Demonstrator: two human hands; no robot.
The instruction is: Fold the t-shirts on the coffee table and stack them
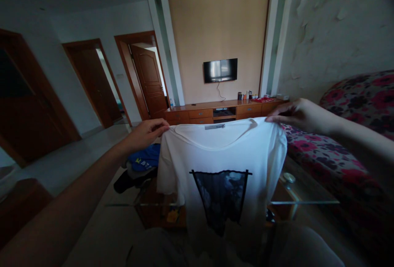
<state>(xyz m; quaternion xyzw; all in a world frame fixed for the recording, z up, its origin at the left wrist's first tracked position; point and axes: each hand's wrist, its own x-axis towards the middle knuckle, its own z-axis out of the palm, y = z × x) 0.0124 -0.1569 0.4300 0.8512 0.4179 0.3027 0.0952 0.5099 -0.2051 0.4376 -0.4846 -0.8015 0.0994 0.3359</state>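
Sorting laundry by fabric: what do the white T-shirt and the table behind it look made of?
White T-shirt: probably thin cotton knit, matte; it hangs in soft folds. Table: clear glass top, glossy; its edge gleams and things show through.

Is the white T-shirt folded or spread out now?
Spread out. The left hand and the right hand each pinch one shoulder of the white T-shirt, and it hangs open with its dark print showing.

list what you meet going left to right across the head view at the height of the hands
left hand pinching one shoulder → white t-shirt held up, dark print on its front → right hand pinching the other shoulder → floral sofa
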